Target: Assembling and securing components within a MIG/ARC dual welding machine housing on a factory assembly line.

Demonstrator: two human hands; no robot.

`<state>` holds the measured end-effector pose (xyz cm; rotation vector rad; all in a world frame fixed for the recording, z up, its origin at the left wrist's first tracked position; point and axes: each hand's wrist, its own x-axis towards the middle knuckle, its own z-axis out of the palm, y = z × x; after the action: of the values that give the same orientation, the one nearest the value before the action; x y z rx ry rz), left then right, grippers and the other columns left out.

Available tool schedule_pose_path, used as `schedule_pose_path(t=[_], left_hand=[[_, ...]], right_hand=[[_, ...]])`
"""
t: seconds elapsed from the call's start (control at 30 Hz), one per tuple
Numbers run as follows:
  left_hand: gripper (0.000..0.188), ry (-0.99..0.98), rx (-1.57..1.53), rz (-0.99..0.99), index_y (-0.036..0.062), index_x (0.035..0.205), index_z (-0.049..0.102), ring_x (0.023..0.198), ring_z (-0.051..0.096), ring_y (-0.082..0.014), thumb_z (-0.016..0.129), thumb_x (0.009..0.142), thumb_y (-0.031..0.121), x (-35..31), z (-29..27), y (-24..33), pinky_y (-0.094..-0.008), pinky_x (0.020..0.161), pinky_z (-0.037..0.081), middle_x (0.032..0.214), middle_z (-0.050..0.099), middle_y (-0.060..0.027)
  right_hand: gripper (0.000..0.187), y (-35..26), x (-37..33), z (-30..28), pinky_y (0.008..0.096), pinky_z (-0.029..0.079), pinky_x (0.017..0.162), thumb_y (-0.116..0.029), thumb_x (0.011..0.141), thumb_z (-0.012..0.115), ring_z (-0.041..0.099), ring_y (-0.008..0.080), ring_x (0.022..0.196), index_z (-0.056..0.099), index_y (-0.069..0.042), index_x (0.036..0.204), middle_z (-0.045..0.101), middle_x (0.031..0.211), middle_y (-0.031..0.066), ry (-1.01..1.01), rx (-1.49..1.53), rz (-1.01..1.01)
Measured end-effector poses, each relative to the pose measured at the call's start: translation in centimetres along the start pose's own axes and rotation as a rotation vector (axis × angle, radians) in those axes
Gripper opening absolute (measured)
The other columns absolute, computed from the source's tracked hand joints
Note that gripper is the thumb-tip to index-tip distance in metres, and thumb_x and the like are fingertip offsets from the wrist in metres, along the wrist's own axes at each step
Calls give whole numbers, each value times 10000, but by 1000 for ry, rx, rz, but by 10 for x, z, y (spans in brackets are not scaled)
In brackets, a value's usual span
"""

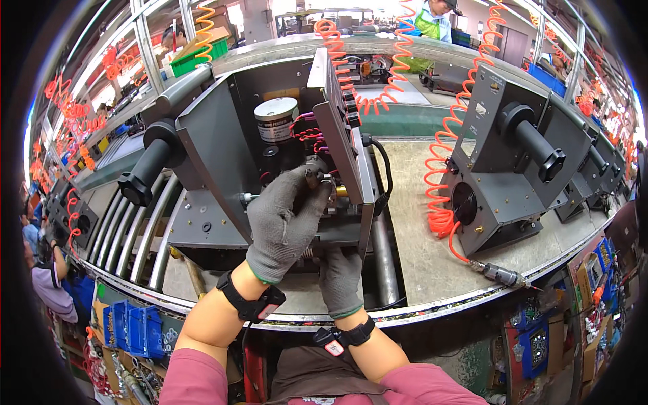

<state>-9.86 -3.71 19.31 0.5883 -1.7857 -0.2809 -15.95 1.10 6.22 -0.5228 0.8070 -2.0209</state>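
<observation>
My left hand, in a grey knit glove, reaches inside an open dark grey metal machine housing. Its fingers are closed around a small metal fitting at the inner side of the upright panel. Just beside the fingertips a brass-coloured piece shows. My right hand, gloved too, is low at the housing's front edge; its fingers are mostly hidden underneath. Behind the left hand stands a motor-like cylinder with a white label, and pink wires run to the panel.
A black spool holder sticks out on the left, above metal rollers. To the right stands another similar housing, with a coiled orange air hose and an air screwdriver. Blue parts bins hang below the bench edge.
</observation>
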Motion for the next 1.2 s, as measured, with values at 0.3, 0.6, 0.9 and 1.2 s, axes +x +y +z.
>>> schedule_pose_path(t=[0.3, 0.6, 0.9, 1.2], left_hand=[[166, 13, -335, -166, -20, 1013, 613, 698, 601, -82, 620, 857, 37, 10, 8, 9, -226, 618, 500, 818, 636, -44], [212, 160, -573, -385, -52, 1043, 615, 705, 557, -47, 634, 840, 7, 8, 22, 14, -191, 636, 465, 794, 618, -9], [273, 558, -212, -98, 18, 1029, 515, 696, 544, -85, 566, 915, 260, 24, -47, 60, -225, 573, 453, 794, 590, -29], [338, -462, 229, -138, 103, 1020, 626, 638, 634, -229, 709, 692, 79, -55, -45, 13, -297, 543, 503, 831, 630, -101]], right_hand=[[192, 6, 6, -10, 234, 510, 691, -98, 923, 518, 593, 117, 778, 550, 11, 1078, 599, 957, 43, -50, -121, -99], [210, 21, 8, -11, 255, 436, 703, -124, 912, 539, 516, 95, 821, 584, 55, 1013, 608, 917, 64, 131, -170, -144], [132, 19, 5, -5, 245, 418, 600, 64, 774, 469, 501, 86, 679, 592, 51, 821, 576, 726, 53, 265, -745, -271], [229, 73, 31, -58, 342, 512, 757, 17, 830, 548, 605, 219, 825, 561, 0, 1057, 621, 991, 96, 157, -557, -428]])
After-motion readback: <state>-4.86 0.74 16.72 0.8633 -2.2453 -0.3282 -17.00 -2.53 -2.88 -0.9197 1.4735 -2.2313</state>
